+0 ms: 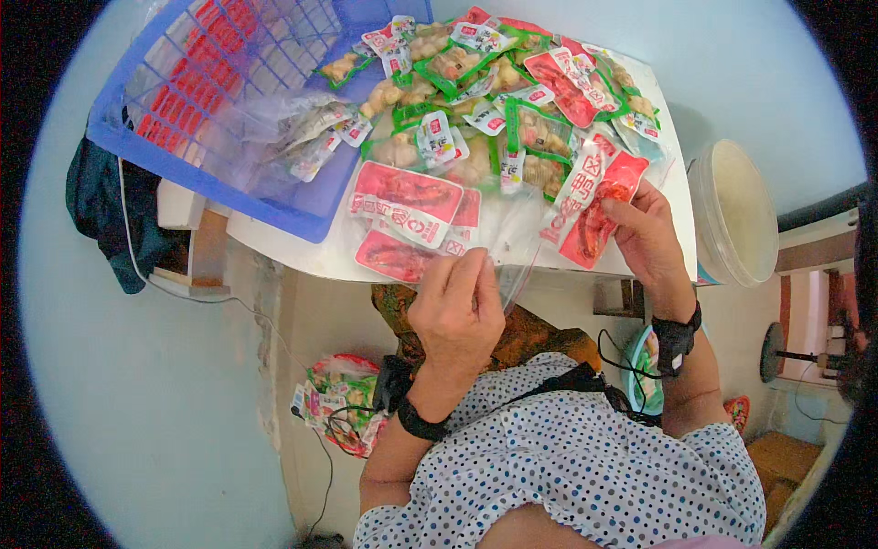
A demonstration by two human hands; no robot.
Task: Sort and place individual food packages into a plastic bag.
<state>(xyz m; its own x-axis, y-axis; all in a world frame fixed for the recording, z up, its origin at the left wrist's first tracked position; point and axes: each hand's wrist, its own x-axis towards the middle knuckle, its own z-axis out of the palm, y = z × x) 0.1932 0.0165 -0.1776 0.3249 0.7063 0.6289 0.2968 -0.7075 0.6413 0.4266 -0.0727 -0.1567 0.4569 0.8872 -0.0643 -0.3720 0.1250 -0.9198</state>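
Observation:
My left hand [461, 310] pinches the near edge of a clear plastic bag [516, 223] at the table's front edge. Red food packets [408, 202] lie beside and partly behind that bag; whether they are inside it I cannot tell. With thumb and fingers, my right hand [651, 237] holds a red and white sealed food packet [595, 206], tilted, just right of the bag. Beyond both hands, a heap of green-edged clear packets [542, 130] with pale contents covers much of the white table [675, 199]. Another red packet [562, 86] lies on the heap.
A blue plastic basket [288, 219] at the left holds rows of red packets [199, 75] and clear bags [274, 130]. A white bucket [737, 213] stands right of the table. Below are a bag of packets [343, 398], a light-blue basin [645, 374] and a loose cable [257, 312].

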